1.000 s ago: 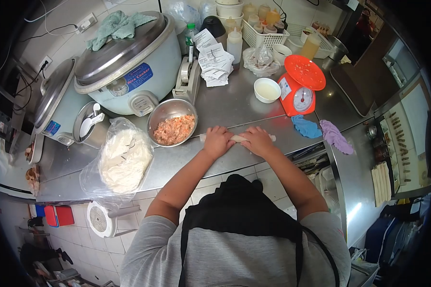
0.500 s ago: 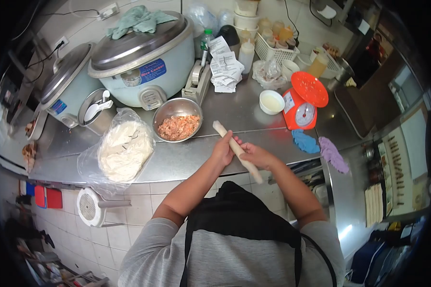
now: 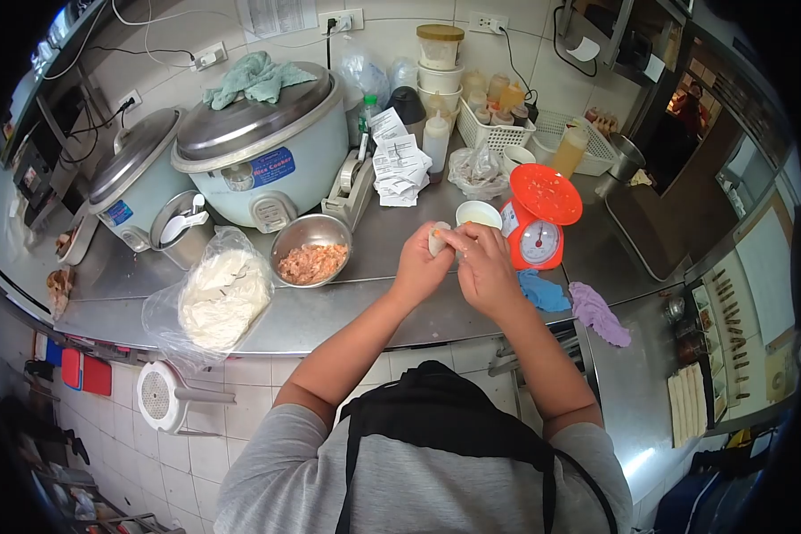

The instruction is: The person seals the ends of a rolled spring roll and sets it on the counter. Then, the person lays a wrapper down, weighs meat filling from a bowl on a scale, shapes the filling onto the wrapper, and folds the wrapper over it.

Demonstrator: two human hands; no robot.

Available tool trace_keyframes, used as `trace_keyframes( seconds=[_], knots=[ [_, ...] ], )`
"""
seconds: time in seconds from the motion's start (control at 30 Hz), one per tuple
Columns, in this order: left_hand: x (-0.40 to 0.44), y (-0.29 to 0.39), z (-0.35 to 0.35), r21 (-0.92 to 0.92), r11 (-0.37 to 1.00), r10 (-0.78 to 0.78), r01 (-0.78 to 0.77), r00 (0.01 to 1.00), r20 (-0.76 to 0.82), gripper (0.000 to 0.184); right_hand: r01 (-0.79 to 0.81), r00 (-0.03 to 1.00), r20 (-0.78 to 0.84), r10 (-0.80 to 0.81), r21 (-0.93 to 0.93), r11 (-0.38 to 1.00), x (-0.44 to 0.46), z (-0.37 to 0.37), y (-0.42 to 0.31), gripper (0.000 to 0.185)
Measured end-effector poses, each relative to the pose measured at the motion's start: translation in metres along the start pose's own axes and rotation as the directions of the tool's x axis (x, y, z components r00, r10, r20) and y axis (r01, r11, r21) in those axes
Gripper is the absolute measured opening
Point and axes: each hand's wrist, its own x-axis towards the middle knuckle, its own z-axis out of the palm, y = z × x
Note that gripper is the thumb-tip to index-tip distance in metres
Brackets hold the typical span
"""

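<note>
An uncooked spring roll point(image 3: 436, 238) is wrapped in my left hand point(image 3: 421, 265), its pale end showing above the fingers; the rest is hidden. The bent fingers of my right hand point(image 3: 484, 265) pinch at that end. Just beyond the right hand stands a small white bowl point(image 3: 477, 210) of pale liquid, partly covered by the fingers. To the left, a steel bowl point(image 3: 344, 233) holds orange-pink minced filling point(image 3: 310, 264). Beside it, a stack of pale wrappers point(image 3: 225, 303) lies in an open plastic bag point(image 3: 163, 318).
A red kitchen scale point(image 3: 536, 238) stands right of my hands, with blue cloth point(image 3: 543, 291) and purple cloth point(image 3: 599, 313) near it. Two rice cookers point(image 3: 316, 125) line the back left. Long pale rolls point(image 3: 685, 405) lie at the far right. A white stool point(image 3: 158, 396) stands below the counter edge.
Both hands have moved up and away from my body toward the white bowl. The roll, earlier held slanting with its length visible, now shows only one end. My view has shifted slightly.
</note>
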Motion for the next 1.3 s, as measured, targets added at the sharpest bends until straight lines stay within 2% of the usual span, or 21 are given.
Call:
trace_keyframes(
  seconds=[0.2,0.23,0.33,0.4,0.43,0.5,0.6,0.63,0.73,0.8,0.9,1.0,1.1,1.2,1.23,1.3],
  knots=[
    [-0.005,0.005,0.0,0.086,0.996,0.002,-0.021,0.978,0.207,0.01,0.109,0.994,0.004,-0.109,0.078,0.991,0.001,-0.003,0.013,0.039],
    [-0.005,0.005,-0.002,0.096,0.995,-0.003,-0.022,0.967,0.254,0.011,0.067,0.997,0.031,-0.073,0.151,0.986,0.004,-0.006,0.015,0.034],
    [-0.005,0.016,-0.013,0.2,0.976,-0.168,0.09,0.892,0.42,0.017,-0.098,0.988,0.144,0.055,0.31,0.946,0.016,-0.018,0.011,0.022],
    [-0.006,0.024,-0.013,0.189,0.982,-0.109,0.028,0.895,0.432,0.017,-0.25,0.952,0.255,0.167,0.338,0.907,0.022,-0.025,0.005,0.015],
    [-0.006,0.026,-0.015,0.183,0.983,-0.08,-0.002,0.895,0.439,0.017,-0.246,0.949,0.27,0.165,0.301,0.921,0.022,-0.024,0.005,0.014],
    [-0.007,0.025,-0.017,0.298,0.953,-0.063,-0.061,0.919,0.39,0.016,-0.235,0.941,0.297,0.163,0.224,0.946,0.022,-0.022,0.005,0.012],
    [-0.01,0.032,-0.018,0.456,0.886,-0.052,-0.083,0.96,0.275,0.016,-0.079,0.991,0.116,0.065,0.124,0.989,0.017,-0.009,-0.001,0.012],
    [-0.011,0.034,-0.018,0.505,0.86,-0.047,-0.077,0.972,0.228,0.017,-0.064,0.996,0.072,0.054,0.15,0.987,0.015,-0.005,-0.002,0.012],
    [-0.014,0.031,-0.019,0.586,0.791,0.14,-0.176,0.984,0.106,0.018,-0.048,0.998,-0.028,0.056,0.233,0.971,0.012,0.005,-0.01,0.011],
    [-0.013,0.029,-0.022,0.624,0.753,0.186,-0.208,0.977,0.101,0.019,-0.084,0.993,-0.054,0.105,0.304,0.949,0.012,0.009,-0.017,0.009],
    [-0.012,0.027,-0.028,0.67,0.692,0.241,-0.269,0.961,0.136,0.02,-0.304,0.948,0.064,0.312,0.474,0.827,0.008,0.023,-0.013,0.009],
    [-0.01,0.022,-0.037,0.687,0.663,0.226,-0.297,0.955,0.194,0.021,-0.534,0.822,0.254,0.509,0.654,0.536,0.004,0.04,-0.007,0.01],
    [-0.009,0.022,-0.044,0.64,0.706,0.183,-0.303,0.951,0.248,0.023,-0.48,0.845,0.2,0.496,0.695,0.535,0.007,0.043,-0.009,0.009],
    [-0.007,0.024,-0.046,0.512,0.806,0.165,-0.296,0.944,0.286,0.023,-0.42,0.908,0.269,0.323,0.543,0.728,0.018,0.027,-0.01,0.009],
    [-0.006,0.025,-0.047,0.457,0.84,0.165,-0.292,0.94,0.297,0.023,-0.347,0.934,0.255,0.248,0.499,0.794,0.021,0.024,-0.008,0.01],
    [-0.005,0.028,-0.051,0.45,0.871,0.027,-0.2,0.932,0.362,0.022,-0.184,0.966,0.242,0.09,0.402,0.897,0.025,0.018,-0.002,0.013]
  ],
)
